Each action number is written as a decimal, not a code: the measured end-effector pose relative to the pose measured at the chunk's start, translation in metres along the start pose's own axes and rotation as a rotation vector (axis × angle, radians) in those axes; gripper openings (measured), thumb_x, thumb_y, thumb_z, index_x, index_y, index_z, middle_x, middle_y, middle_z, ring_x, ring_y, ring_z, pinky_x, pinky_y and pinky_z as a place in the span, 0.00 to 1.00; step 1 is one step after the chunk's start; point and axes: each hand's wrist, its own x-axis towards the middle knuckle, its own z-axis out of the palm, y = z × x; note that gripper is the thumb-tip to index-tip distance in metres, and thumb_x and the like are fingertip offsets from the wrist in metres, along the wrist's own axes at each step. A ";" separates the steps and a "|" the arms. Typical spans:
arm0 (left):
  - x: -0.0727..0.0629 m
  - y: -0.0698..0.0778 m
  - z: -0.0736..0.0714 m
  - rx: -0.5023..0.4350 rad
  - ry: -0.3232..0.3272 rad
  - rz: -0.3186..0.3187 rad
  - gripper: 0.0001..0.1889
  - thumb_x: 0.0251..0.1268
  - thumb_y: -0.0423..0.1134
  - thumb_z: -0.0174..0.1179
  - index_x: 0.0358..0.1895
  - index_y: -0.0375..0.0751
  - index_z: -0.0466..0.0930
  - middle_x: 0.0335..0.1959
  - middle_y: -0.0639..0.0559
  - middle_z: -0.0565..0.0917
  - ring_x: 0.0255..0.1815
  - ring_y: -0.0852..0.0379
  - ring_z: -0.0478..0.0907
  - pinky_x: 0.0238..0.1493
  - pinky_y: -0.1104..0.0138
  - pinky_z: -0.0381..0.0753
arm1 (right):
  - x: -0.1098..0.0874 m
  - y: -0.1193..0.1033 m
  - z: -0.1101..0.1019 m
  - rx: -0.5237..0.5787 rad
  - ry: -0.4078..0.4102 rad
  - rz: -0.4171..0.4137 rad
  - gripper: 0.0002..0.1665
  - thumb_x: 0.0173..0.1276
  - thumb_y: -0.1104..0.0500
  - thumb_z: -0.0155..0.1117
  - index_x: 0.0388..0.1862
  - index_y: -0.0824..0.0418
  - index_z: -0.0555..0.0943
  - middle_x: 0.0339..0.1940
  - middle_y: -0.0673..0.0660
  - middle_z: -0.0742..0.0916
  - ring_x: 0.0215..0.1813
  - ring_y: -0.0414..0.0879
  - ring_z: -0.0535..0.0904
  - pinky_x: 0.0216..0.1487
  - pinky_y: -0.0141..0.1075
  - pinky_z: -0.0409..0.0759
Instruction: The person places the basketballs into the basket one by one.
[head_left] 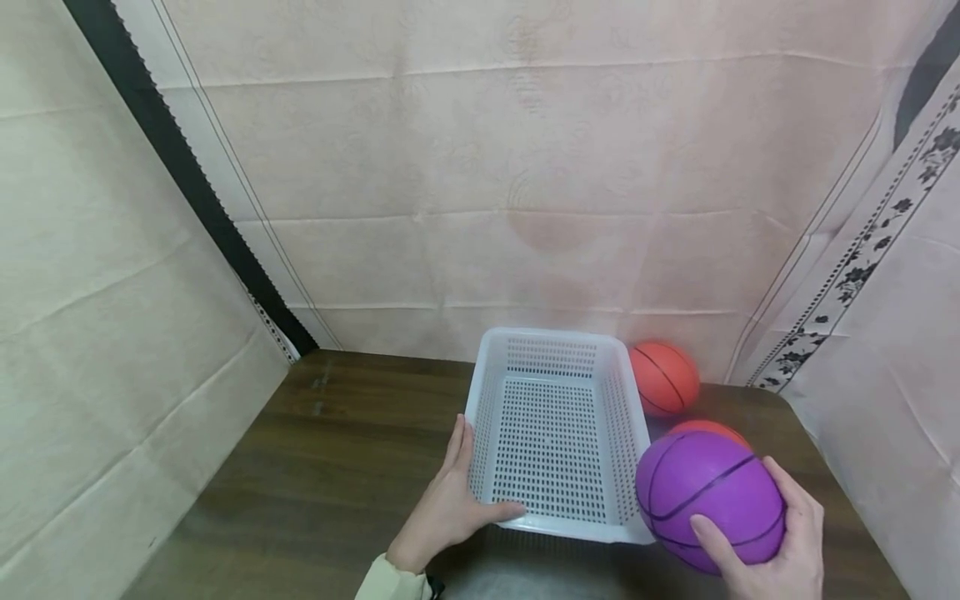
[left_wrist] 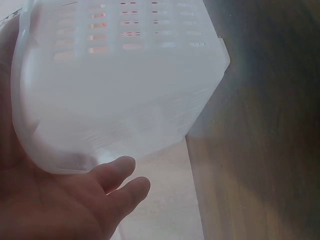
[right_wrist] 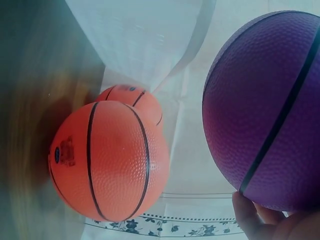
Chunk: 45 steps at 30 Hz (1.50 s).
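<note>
A white plastic basket (head_left: 551,442) with perforated walls and floor is in the middle of the head view, with nothing inside. My left hand (head_left: 450,504) grips its near left corner, thumb over the rim and fingers along the outer wall. To the right of the basket, my right hand (head_left: 791,542) holds a purple toy basketball (head_left: 708,492) with black lines, thumb and fingers spread around it. In the right wrist view, the purple ball is raised beside an orange basketball (right_wrist: 115,160). Mostly hidden behind it is a farther orange basketball (right_wrist: 135,97).
Both orange balls lie on the dark wooden table (head_left: 360,433), right of the basket; the farther one (head_left: 667,379) is by the back cloth (head_left: 525,250). Pale cloth also hangs along both sides, with a floral border (head_left: 855,267) at right.
</note>
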 end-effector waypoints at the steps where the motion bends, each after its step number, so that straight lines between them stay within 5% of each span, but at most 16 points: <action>1: 0.000 0.000 0.000 0.001 0.000 -0.002 0.73 0.33 0.76 0.67 0.78 0.42 0.35 0.78 0.59 0.28 0.73 0.41 0.55 0.62 0.46 0.69 | 0.000 -0.001 0.001 0.006 0.000 0.001 0.57 0.35 0.66 0.82 0.69 0.44 0.72 0.56 0.33 0.70 0.49 0.33 0.67 0.42 0.23 0.62; 14: 0.000 -0.001 0.000 -0.008 0.006 0.001 0.72 0.35 0.73 0.69 0.79 0.42 0.36 0.78 0.60 0.28 0.73 0.41 0.55 0.63 0.46 0.68 | -0.002 -0.004 0.015 0.035 -0.044 -0.069 0.61 0.31 0.68 0.83 0.70 0.48 0.72 0.59 0.34 0.71 0.52 0.34 0.67 0.44 0.23 0.63; 32: -0.001 -0.001 0.001 -0.015 0.002 0.001 0.70 0.38 0.70 0.71 0.78 0.40 0.37 0.78 0.60 0.29 0.75 0.41 0.52 0.64 0.45 0.67 | -0.005 -0.008 0.033 -0.017 -0.137 -0.073 0.64 0.32 0.63 0.87 0.72 0.39 0.68 0.61 0.47 0.72 0.54 0.38 0.65 0.43 0.23 0.65; 45: -0.001 -0.002 0.001 -0.019 0.005 0.001 0.70 0.38 0.70 0.71 0.79 0.42 0.36 0.78 0.60 0.29 0.74 0.41 0.53 0.64 0.45 0.67 | -0.004 -0.010 0.039 -0.024 -0.179 -0.074 0.63 0.34 0.61 0.87 0.71 0.37 0.67 0.64 0.45 0.70 0.56 0.37 0.64 0.44 0.28 0.67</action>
